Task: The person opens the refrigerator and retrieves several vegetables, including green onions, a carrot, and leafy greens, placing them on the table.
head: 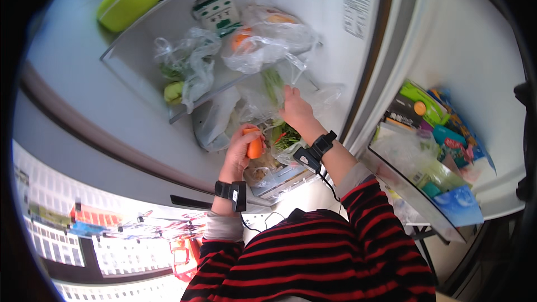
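Note:
In front of the open refrigerator, my left hand [242, 146] grips a piece of carrot [254, 147] with a flat cut end. My right hand [297, 107] reaches in beside long green vegetable stems [272, 85] in clear plastic; its fingertips are at the stems, but whether they pinch anything is hidden. Below the right hand, an open clear bag holds leafy greens and red chili peppers [280, 136]. A translucent plastic bag [216, 119] lies to the left of the carrot, in the lower compartment.
On the glass shelf [209, 97] above sit a bag of green vegetables [184, 67], a bag with orange produce [268, 42] and a white-green printed packet [220, 13]. A lime-green container [132, 0] stands higher up. The open door's bin [419, 193] holds several packages at right.

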The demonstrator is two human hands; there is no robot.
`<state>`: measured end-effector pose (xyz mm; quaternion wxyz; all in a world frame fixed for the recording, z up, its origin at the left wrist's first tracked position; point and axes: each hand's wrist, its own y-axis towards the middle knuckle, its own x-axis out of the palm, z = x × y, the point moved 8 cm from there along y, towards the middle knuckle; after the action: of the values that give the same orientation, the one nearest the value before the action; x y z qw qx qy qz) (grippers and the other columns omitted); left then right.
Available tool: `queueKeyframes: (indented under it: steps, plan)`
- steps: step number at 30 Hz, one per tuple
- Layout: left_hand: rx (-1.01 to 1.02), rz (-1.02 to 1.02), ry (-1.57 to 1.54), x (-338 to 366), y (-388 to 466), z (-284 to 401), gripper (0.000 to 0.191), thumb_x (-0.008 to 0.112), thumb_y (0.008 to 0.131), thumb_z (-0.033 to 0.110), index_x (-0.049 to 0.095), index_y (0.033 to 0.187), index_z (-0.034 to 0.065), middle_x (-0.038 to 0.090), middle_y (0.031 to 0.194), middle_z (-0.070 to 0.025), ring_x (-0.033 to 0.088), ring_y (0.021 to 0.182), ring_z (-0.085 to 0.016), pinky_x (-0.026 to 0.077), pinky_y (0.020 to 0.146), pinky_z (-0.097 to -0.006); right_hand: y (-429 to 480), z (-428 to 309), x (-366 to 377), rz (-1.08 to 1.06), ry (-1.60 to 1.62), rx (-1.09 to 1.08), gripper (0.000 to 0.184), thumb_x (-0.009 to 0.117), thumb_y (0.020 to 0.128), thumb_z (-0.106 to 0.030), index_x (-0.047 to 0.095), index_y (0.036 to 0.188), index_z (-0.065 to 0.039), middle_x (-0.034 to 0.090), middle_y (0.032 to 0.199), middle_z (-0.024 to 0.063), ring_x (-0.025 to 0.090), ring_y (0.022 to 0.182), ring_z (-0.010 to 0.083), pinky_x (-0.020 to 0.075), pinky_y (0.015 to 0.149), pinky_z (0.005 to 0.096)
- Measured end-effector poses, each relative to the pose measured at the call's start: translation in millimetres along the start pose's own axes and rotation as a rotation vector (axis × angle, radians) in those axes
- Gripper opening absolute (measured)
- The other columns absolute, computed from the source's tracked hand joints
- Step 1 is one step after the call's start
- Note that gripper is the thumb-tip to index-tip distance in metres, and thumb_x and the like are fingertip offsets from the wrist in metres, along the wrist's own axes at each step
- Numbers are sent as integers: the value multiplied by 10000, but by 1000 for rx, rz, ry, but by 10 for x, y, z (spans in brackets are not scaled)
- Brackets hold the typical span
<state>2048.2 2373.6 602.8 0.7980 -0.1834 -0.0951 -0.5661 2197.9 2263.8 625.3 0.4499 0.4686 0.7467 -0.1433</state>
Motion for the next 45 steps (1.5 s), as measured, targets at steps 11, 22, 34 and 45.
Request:
queueKeyframes:
  steps: [11, 22, 34, 45]
  plan:
    - [-22, 95, -79, -311, -204, -236, 279, 629, 774, 116, 486, 999, 33, 587, 788, -134, 601, 620, -226, 517, 524, -331, 17, -413, -173, 273, -167, -274, 440, 688, 706, -139, 540, 1107, -36, 512, 1146, 140, 537, 1000, 319, 433, 822, 442]
    - [-11, 101, -159, -401, -375, -282, 288, 628, 784, 97, 471, 1018, 34, 565, 809, -123, 594, 632, -224, 514, 519, -332, -313, -1585, -664, 318, 251, -747, 229, 644, 754, -87, 594, 972, -36, 594, 938, 144, 581, 794, 344, 475, 674, 406]
    - [-22, 123, -160, -526, -756, -562, 343, 626, 784, 108, 483, 1086, 30, 571, 828, -116, 605, 648, -216, 518, 524, -327, 894, -3038, -169, 282, -127, -427, 561, 675, 742, -401, 531, 1116, -9, 540, 1128, 213, 564, 998, 373, 469, 841, 422]
    - [-55, 107, -193, -856, -944, -680, 328, 638, 774, 129, 480, 1046, 38, 575, 845, -136, 612, 682, -237, 525, 547, -325, 1736, -1744, -107, 27, 1612, 42, 162, 590, 885, -174, 536, 990, -62, 588, 922, 53, 586, 756, 215, 460, 657, 387]
